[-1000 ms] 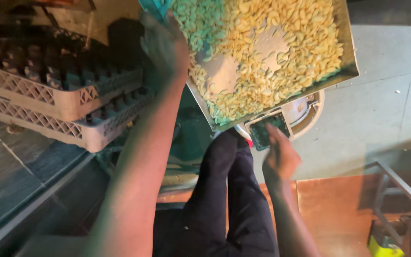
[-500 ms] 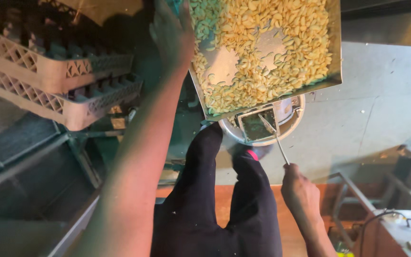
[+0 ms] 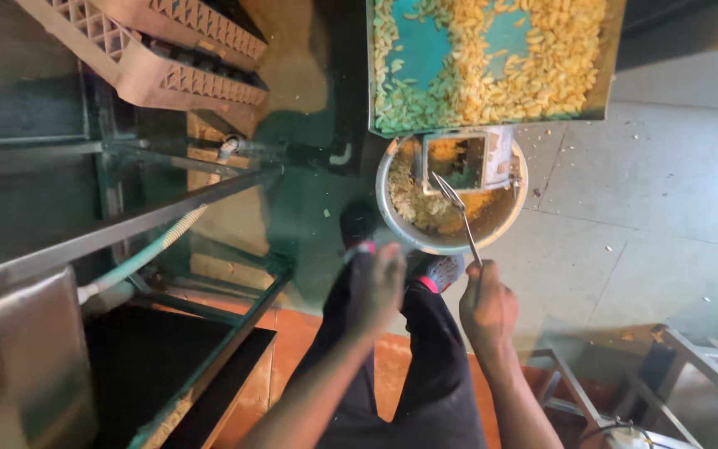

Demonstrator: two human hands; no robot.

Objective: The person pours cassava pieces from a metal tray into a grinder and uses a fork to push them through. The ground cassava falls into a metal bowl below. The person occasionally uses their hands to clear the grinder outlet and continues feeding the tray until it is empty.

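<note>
My right hand [image 3: 487, 310] grips a long metal spoon [image 3: 457, 209] whose bowl reaches over a round metal bowl [image 3: 392, 218] on the floor. The bowl holds pale chopped food and a box-shaped metal cutter [image 3: 464, 160]. Above it lies a large tray [image 3: 492, 58] spread with yellow and pale cut pieces on a teal base. My left hand [image 3: 377, 284] hovers near my knee, blurred, fingers apart and holding nothing, just short of the bowl's near rim. My dark trousers and shoes [image 3: 437, 271] sit below the bowl.
Pink dish racks [image 3: 168, 50] are stacked at the upper left over a metal frame [image 3: 168, 208] with a pale hose [image 3: 143, 254]. A metal stand [image 3: 666, 366] is at the lower right. Grey floor tiles [image 3: 650, 191] carry small scraps.
My left hand has come down from the tray's edge to my knee. The view has tilted down, so the bowl and cutter now show whole. My right hand still holds the spoon.
</note>
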